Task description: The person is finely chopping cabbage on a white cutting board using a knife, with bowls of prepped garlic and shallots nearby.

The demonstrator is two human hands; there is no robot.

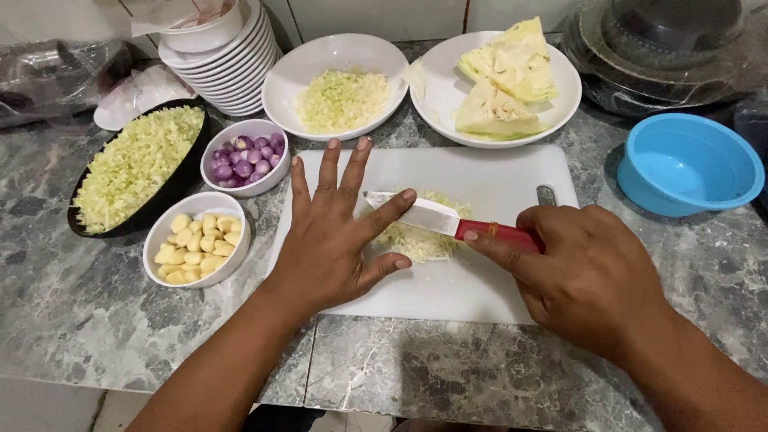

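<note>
Wide grey marble counter [96, 312], and square in the middle sits the white cutting board [488, 180]. On it, between the two hands, a small heap of shredded cabbage [420, 240], lying under the knife. Left hand [336, 232] is flat on the board, fingers spread wide, palm down, the forefinger stretched out along the white blade; it grips nothing. Right hand [584, 276] is wrapped tight around the red handle of the knife [448, 222], blade pointing left across the heap toward the left hand's fingers. So the cabbage sits right at the left fingertips and just left of the right fist.

Round the back: a white plate [560, 104] of cabbage wedges [504, 84], a white bowl [320, 60] with fine shreds, a stack of white plates [232, 68]. Far left, a long black dish [172, 188] heaped with chopped cabbage. Right, a blue plastic bowl [688, 164]. Smaller still, by the left wrist: a bowl of peeled garlic cloves [196, 244] and a bowl of purple shallots [246, 156].
</note>
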